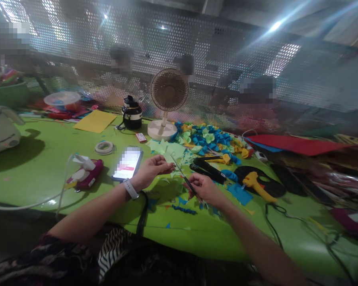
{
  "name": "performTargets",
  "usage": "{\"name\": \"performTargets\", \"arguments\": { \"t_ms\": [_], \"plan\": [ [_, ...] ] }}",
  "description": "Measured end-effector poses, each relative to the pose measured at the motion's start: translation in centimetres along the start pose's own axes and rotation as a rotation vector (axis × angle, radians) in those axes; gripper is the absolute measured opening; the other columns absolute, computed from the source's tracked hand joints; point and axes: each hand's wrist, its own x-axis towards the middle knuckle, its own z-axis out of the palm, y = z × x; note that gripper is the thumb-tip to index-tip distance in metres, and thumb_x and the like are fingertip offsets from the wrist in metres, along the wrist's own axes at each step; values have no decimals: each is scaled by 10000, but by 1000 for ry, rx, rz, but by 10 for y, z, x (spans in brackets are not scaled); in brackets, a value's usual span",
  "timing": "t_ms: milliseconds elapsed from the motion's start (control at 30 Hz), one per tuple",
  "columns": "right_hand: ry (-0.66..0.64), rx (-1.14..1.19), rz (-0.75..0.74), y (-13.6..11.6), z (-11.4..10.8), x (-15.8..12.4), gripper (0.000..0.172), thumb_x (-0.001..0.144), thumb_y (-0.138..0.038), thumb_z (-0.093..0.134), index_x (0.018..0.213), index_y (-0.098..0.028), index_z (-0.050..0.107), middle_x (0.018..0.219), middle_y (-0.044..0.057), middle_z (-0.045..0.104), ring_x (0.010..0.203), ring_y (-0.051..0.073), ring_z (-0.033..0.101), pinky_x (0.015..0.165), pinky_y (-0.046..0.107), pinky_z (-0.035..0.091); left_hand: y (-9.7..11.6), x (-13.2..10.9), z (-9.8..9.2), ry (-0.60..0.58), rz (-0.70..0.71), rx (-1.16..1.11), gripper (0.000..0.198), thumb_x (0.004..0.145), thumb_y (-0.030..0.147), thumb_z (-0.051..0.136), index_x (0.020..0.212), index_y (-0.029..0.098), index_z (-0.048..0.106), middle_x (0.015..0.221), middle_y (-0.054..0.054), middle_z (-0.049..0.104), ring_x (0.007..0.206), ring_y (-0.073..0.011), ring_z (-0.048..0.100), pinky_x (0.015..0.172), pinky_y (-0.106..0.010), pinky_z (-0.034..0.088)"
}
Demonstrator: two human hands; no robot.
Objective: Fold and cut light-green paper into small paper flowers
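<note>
My left hand [154,170], with a white band on its wrist, pinches a small piece of light green paper [168,158] above the green table [41,174]. My right hand [205,189] grips a thin dark tool [183,174], likely scissors or tweezers, whose tip points up-left at the paper. Under both hands lie green and blue paper scraps [181,207]. A lit phone [127,163] lies just left of my left hand.
A small fan [168,99] and a black jar [131,113] stand behind. A heap of blue, green and yellow folded paper flowers [210,141] lies to the right, with a yellow glue gun [256,184], red sheets [298,143], a tape roll [104,147] and cables. People sit beyond the mesh.
</note>
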Motion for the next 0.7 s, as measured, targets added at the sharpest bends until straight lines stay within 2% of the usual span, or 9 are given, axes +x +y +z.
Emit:
{"name": "performTargets", "arguments": {
  "t_ms": [167, 333, 500, 700],
  "plan": [
    [17, 43, -9, -5, -4, -1, 512, 569, -601, 799, 691, -178, 537, 520, -27, 605, 427, 104, 543, 414, 223, 390, 5, -1, -2, 17, -6, 70, 336, 668, 373, 826, 775, 146, 602, 809, -51, 728, 815, -205, 723, 686, -295, 581],
    [20, 59, -1, -6, -7, -1, 519, 540, -583, 823, 693, -168, 552, 516, -29, 607, 476, 118, 587, 478, 238, 447, 9, 0, -4, 72, 47, 82, 344, 692, 440, 793, 768, 144, 636, 689, -24, 683, 693, -164, 688, 649, -288, 582],
    [20, 46, 22, -6, -7, -1, 506, 555, -571, 819, 689, -164, 550, 491, -24, 610, 440, 105, 563, 431, 212, 403, 8, 0, -3, 68, 92, 102, 359, 671, 455, 803, 758, 145, 645, 673, -1, 647, 675, -138, 649, 646, -289, 590],
    [11, 47, 25, -7, -6, -2, 515, 570, -597, 798, 700, -167, 546, 503, -10, 630, 379, 84, 506, 351, 188, 306, 8, -2, 3, 72, 81, 138, 401, 646, 488, 809, 728, 137, 635, 652, 3, 630, 650, -129, 633, 637, -281, 590]
  ]
}}
